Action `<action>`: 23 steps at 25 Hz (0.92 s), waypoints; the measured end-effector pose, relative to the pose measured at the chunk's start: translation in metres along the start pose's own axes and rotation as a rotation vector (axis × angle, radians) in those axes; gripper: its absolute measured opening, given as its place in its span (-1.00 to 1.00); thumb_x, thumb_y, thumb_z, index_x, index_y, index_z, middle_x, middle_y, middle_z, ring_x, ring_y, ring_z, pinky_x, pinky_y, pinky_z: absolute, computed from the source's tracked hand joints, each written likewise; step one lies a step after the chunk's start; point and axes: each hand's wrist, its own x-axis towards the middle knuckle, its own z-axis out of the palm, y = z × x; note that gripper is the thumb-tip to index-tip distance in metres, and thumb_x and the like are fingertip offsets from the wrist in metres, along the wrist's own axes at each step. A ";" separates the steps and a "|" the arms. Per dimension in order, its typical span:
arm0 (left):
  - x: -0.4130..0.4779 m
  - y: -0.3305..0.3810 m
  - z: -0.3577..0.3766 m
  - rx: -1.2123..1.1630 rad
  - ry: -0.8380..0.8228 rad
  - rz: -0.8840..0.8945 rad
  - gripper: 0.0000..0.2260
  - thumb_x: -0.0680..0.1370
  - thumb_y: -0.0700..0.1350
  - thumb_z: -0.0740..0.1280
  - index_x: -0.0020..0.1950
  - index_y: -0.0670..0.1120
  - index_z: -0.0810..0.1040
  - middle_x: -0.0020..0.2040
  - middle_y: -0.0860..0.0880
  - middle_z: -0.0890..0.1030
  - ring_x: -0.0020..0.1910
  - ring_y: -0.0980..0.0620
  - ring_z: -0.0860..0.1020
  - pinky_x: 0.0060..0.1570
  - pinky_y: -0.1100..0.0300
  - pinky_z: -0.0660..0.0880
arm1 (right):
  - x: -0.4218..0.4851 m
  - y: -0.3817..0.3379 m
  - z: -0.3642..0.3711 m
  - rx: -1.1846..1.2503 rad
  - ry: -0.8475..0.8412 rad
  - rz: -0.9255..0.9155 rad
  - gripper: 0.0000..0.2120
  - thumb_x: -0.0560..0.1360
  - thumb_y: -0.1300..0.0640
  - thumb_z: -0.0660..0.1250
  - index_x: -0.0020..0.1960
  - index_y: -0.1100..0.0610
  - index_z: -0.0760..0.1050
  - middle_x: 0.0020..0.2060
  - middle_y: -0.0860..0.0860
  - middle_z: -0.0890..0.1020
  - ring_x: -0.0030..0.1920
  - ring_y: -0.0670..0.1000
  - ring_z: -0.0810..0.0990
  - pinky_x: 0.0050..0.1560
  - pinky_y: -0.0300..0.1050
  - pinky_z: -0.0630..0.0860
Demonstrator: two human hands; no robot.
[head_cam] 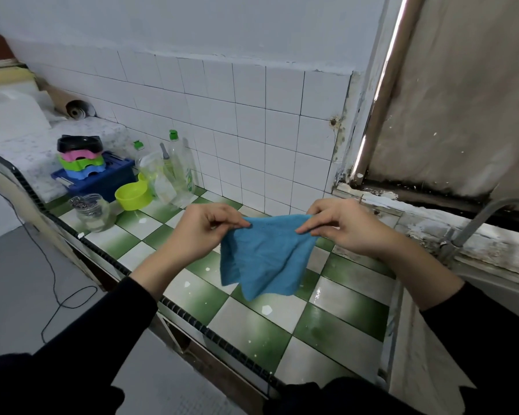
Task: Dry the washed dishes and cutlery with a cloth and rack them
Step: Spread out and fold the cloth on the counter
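- Your left hand (206, 232) pinches one top corner of the blue cloth (264, 259) between thumb and fingertips; your right hand (346, 227) pinches the other corner the same way.
- The cloth hangs spread between the two pinches, above the middle of the green-and-white tiled countertop (339, 327). Its top edge runs left to right and its lower folds dangle free.
- Neither hand has a dish yet.
- The dishes lie well to the left of your grip, at the counter's far left end. Stacked plastic bowls (80, 158) sit upturned on a blue crate (108, 178), with a yellow-green bowl (132, 196) and a glass jar (92, 212) just in front.
- Your left hand is the nearer one, so it probably fetches while the right keeps the cloth.
- The tap (474, 223) stands at the right edge, apart from all this.
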 end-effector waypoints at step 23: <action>0.013 -0.039 0.009 0.245 -0.289 -0.015 -0.56 0.26 -0.42 0.06 -0.24 -0.07 0.67 -0.13 -0.03 0.65 -0.12 -0.01 0.57 -0.03 0.04 0.49 | 0.018 0.002 0.072 -0.069 -0.125 0.163 -0.77 0.47 0.19 0.45 0.11 0.04 0.66 -0.04 -0.09 0.51 0.02 -0.14 0.42 0.08 -0.40 0.20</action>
